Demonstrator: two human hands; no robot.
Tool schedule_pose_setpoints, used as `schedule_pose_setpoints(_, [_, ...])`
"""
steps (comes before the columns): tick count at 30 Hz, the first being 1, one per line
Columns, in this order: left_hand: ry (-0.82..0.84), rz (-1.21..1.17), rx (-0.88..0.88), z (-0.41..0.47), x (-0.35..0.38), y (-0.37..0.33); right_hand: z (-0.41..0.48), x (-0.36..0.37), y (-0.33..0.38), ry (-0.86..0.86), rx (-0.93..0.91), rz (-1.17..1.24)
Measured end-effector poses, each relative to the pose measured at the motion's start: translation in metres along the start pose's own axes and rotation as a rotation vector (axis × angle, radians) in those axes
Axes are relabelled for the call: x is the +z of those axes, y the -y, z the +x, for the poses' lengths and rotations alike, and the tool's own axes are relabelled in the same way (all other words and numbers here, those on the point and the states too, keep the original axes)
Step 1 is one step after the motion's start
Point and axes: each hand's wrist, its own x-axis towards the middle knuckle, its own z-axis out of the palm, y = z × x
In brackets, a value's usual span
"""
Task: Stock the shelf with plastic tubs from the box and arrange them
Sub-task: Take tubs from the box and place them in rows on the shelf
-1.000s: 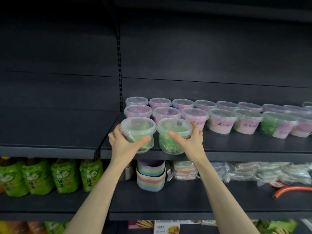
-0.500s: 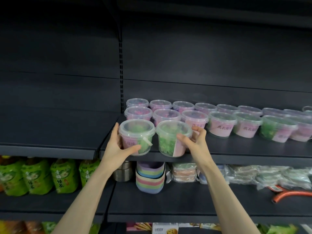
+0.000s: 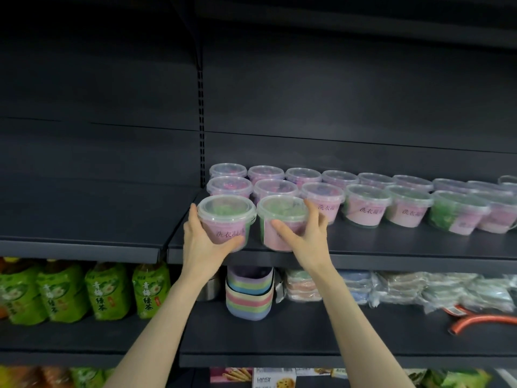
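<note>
Left hand (image 3: pixel 205 242) and right hand (image 3: pixel 303 239): we clasp one tub each, left tub (image 3: pixel 226 221) and right tub (image 3: pixel 282 222), at the shelf (image 3: pixel 391 254) front. Both now turned since a second ago, pink labels forward; facing looks nearly done. Rows (image 3: pixel 363 197) stand behind.

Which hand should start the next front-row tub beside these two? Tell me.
Right. The right hand grips the right front tub, next to the bare shelf front further right. The left hand holds the left front tub at the bay's left end.
</note>
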Motion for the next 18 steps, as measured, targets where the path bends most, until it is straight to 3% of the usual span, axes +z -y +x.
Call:
schedule_pose_setpoints(10, [-0.046, 0.034, 0.005, 0.003, -0.001, 0.009, 0.0, 0.008, 0.001, -0.008, -0.138, -0.214])
schedule_pose_setpoints(18, [-0.074, 0.123, 0.009, 0.006, -0.002, 0.01, 0.0, 0.016, 0.009, 0.05, -0.108, -0.265])
